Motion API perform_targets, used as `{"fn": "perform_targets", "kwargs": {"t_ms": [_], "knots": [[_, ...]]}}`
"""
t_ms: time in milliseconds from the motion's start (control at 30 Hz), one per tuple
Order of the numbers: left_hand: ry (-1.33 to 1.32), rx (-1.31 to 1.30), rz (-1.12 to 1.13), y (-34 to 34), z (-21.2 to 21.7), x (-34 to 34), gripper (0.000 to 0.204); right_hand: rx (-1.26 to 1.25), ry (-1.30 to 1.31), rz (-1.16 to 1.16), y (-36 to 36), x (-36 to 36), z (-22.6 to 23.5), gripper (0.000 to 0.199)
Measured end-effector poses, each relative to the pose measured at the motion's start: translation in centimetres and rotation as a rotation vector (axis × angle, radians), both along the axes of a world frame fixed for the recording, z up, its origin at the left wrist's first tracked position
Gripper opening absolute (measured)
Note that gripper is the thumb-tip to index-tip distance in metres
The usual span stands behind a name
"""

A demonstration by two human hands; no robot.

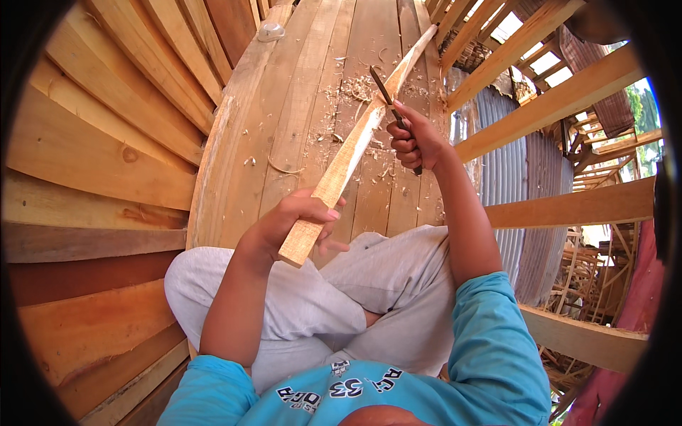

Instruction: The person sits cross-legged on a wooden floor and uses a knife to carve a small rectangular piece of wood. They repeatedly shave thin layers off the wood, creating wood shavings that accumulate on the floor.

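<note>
My left hand [304, 220] is wrapped round the near end of a long pale wooden stick [339, 172], thumb on top. The stick slants away to the far right, squared near me and pared thinner beyond the middle. In my right hand [415, 142] is a dark knife [381, 86], its handle closed in my fist. The blade lies across the stick at about its middle, pointing to the far left. Curled wood shavings [359, 89] are scattered on the boards around and beyond the blade.
I sit cross-legged on a plank floor [284, 135]. A wall of wooden boards [114, 142] rises on the left. A slatted railing [561, 207] runs along the right, with corrugated metal sheets [506, 170] outside it. A small clear object [271, 32] sits at the far left.
</note>
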State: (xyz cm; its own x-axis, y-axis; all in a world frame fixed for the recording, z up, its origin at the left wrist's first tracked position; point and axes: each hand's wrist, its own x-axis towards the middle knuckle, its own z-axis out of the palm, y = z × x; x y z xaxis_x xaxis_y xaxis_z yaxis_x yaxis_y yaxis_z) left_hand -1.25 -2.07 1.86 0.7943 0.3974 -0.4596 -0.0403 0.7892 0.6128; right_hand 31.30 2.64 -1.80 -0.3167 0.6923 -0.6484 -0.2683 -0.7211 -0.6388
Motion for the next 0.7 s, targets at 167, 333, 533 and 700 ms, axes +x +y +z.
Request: {"fn": "perform_targets", "kwargs": {"t_ms": [167,333,533,700], "knots": [[0.043,0.042,0.035,-0.4,0.4,0.2,0.049,0.017,-0.001,0.001,0.0,0.1,-0.3,0.064],[0.002,0.068,0.047,-0.7,0.5,0.5,0.055,0.047,0.01,0.025,-0.1,0.1,-0.5,0.064],[0.061,0.148,-0.013,-0.4,-0.4,0.7,0.06,0.043,-0.07,0.015,-0.4,0.0,-0.1,0.064],[0.022,0.083,0.011,-0.5,-1.0,0.6,0.05,0.073,-0.302,-0.015,-0.7,-0.6,0.5,0.064]]}}
